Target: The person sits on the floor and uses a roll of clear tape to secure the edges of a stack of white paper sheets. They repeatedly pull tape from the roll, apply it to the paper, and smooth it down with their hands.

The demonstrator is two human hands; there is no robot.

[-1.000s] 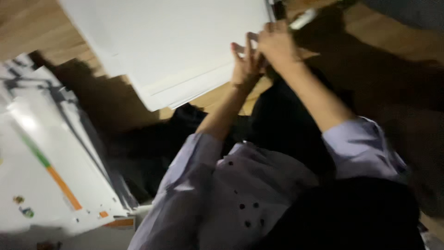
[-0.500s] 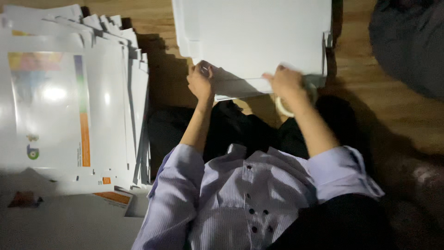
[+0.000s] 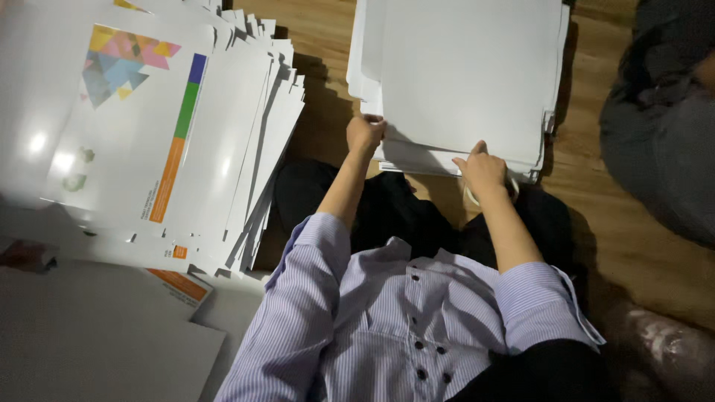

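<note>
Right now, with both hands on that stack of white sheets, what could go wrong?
1. The white stack has uneven edges; lifted by the left hand and right hand at its near edge only, sheets may slide apart.
2. The printed pile beside it is already fanned out and could slip further if knocked.
3. A tape roll seems tucked under the right hand and may hamper the grip.

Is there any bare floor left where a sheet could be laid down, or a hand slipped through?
A bare strip of wooden floor runs between the fanned stack of printed sheets and the white stack. Another lies right of the white stack, bordered by a neighbour's grey-clad leg. It is crowded at that stack's near edge, where the left hand and right hand rest.
</note>
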